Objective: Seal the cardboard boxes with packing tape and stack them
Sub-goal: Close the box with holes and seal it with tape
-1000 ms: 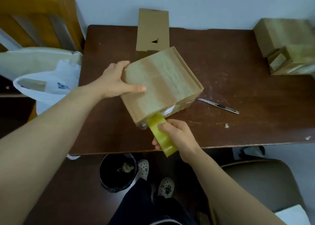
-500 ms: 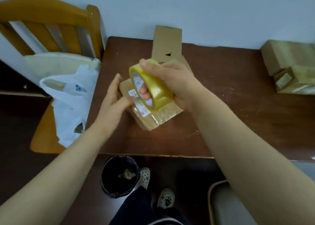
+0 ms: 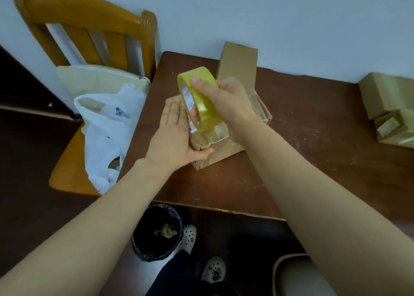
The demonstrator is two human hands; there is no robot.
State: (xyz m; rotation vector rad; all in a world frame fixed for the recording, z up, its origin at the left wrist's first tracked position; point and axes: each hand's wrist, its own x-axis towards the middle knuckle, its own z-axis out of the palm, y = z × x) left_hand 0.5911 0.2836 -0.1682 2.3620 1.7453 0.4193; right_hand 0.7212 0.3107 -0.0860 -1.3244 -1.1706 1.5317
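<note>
Slides flat, loose left grip (image 3: 172,136) onto the box (image 3: 224,153). Clamps right grip (image 3: 230,107) round the tape roll (image 3: 203,105). Seems light, stiff; best held by edges.

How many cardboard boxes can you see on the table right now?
3. One box under the tape roll, centre; a larger box at the right edge; a smaller box in front of it. The flat cardboard standing behind isn't counted; others may be off-frame.
</note>
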